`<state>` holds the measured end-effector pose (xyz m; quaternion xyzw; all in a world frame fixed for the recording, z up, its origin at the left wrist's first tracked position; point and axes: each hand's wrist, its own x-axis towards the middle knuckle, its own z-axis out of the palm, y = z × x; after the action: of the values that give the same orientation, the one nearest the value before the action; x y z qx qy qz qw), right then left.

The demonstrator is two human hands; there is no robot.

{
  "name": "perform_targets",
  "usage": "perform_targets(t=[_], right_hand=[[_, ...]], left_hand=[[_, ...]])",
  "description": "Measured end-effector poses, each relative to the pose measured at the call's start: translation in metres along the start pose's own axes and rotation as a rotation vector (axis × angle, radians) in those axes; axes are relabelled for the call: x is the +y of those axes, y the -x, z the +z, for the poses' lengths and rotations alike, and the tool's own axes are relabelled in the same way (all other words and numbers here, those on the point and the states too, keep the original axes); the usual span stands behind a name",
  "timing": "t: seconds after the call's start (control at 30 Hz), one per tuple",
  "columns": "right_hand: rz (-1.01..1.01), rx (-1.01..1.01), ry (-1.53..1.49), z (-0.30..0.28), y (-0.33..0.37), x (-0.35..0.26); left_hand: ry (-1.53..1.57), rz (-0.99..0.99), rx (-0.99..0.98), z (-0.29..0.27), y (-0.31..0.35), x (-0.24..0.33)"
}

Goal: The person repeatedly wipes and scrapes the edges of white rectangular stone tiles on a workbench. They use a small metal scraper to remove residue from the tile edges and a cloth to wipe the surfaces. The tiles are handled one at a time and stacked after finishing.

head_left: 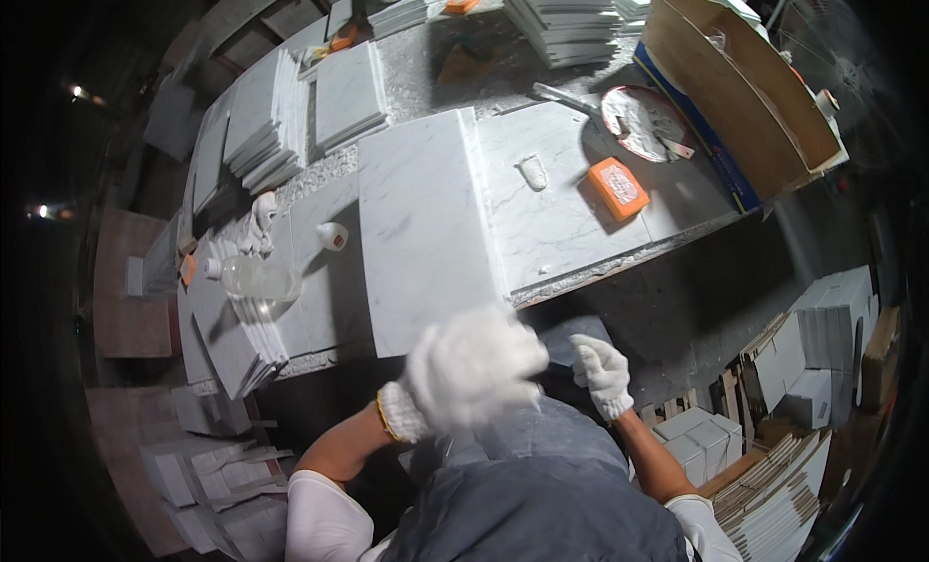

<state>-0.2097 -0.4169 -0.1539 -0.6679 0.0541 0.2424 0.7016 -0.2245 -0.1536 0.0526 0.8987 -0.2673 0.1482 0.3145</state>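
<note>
My left hand [471, 373], in a white knit glove with a yellow cuff edge, is over the near edge of a white, grey-veined marble tile [421, 223]. Motion smears its fingers. My right hand [604, 376], gloved too, hangs past the bench's front edge with curled fingers. Whatever it may hold is hidden. The tile lies on a stack in front of me. Right of it, on flat marble, are an orange block-shaped pad [618, 189] and a small whitish piece [533, 172]. A round pan of white paste [644, 123] sits farther back with a scraper in it.
Left are a clear plastic bottle [259, 278], a small white bottle [332, 236], a crumpled cloth [259, 223] and tile stacks [259, 117]. A taller tile stack [561, 20] stands at the back. At right are an open cardboard box [735, 98], a fan [842, 73] and, below, packed cartons [697, 444].
</note>
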Motion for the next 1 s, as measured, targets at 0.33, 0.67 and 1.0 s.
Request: perform_targets(t=[0.33, 0.67, 1.0], right_hand=[[-0.115, -0.314, 0.515, 0.018, -0.025, -0.01], [-0.112, -0.312, 0.529, 0.027, -0.008, -0.015], [-0.092, -0.277, 0.602, 0.031, -0.01, -0.017]], left_hand=[[-0.483, -0.064, -0.183, -0.008, 0.013, -0.076], [-0.63, -0.069, -0.253, -0.008, 0.011, -0.104], [-0.669, -0.092, -0.255, 0.001, 0.012, -0.09]])
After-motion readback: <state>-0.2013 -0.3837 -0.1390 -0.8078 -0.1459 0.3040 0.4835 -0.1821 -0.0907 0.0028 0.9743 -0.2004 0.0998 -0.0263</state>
